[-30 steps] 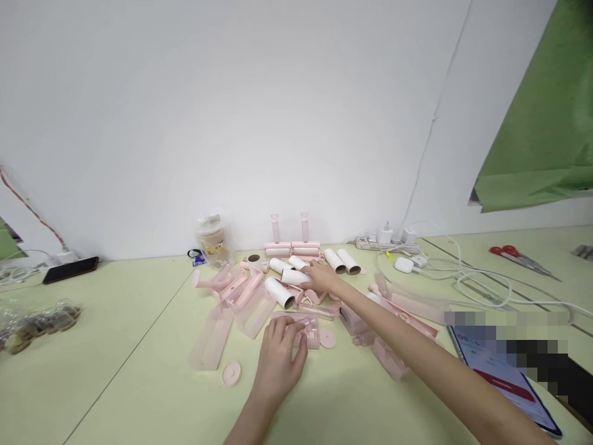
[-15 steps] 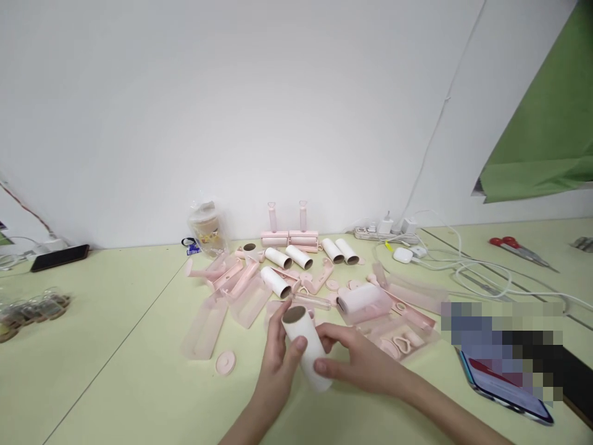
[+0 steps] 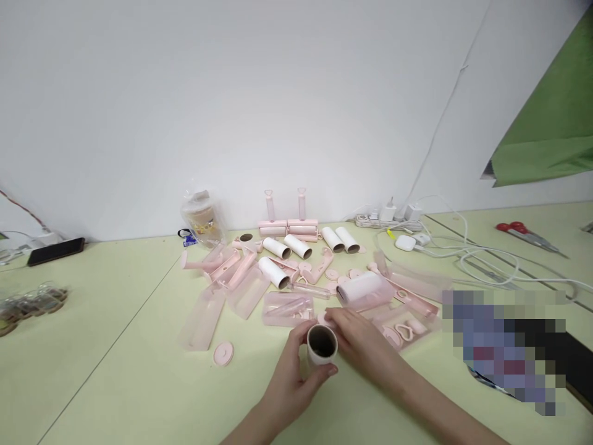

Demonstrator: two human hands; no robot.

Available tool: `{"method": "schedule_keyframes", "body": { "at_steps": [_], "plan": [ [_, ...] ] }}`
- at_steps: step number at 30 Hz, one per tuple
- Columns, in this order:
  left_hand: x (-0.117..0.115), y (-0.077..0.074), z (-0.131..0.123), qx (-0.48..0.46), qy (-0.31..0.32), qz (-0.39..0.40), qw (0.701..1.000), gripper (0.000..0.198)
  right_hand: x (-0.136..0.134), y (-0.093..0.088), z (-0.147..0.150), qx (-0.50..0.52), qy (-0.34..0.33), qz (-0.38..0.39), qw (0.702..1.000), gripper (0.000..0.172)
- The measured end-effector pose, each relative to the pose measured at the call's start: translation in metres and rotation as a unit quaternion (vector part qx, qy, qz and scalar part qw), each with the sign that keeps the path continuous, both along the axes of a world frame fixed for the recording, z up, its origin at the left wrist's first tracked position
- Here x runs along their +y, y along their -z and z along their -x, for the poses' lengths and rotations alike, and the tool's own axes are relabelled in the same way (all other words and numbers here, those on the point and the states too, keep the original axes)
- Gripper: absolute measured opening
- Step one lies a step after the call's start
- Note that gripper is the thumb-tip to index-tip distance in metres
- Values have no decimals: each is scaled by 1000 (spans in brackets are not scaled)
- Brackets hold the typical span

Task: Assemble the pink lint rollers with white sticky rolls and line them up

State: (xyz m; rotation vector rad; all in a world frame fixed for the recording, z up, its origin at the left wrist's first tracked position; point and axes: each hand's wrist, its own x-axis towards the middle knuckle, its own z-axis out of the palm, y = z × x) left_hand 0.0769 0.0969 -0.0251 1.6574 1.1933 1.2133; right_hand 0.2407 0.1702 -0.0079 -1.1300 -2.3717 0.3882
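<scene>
My left hand is wrapped round a white paper roll with a brown cardboard core, its open end facing me. My right hand sits just right of the roll, fingertips pinched on a small pink disc at the roll's far end. Ahead lies a heap of pink lint-roller parts: translucent covers, handles, more white rolls and a loose pink cap. Two assembled pink rollers stand at the back.
A wrapped cup stands near the wall. A power strip with chargers and white cables lies at the back right, red scissors farther right. A black phone lies at the far left, and a blurred device at my right.
My right hand reached to the pile, brought a white roll toward me and passed it into my left hand. The roll has turned end-on, and the right hand now pinches a pink disc.
</scene>
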Motion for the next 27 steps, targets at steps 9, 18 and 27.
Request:
{"method": "schedule_keyframes", "body": {
  "at_steps": [9,18,27],
  "plan": [
    [-1,-6,-3,-18,5,-20,1000,54,-24,-42,-10,133,-163,1,978,24],
    [-2,-3,-3,2,40,-65,997,53,-30,-37,-7,138,-160,-53,976,27],
    [-12,-36,34,296,-29,-117,948,66,-32,-20,-1,143,-177,-106,968,38]
  ]
}}
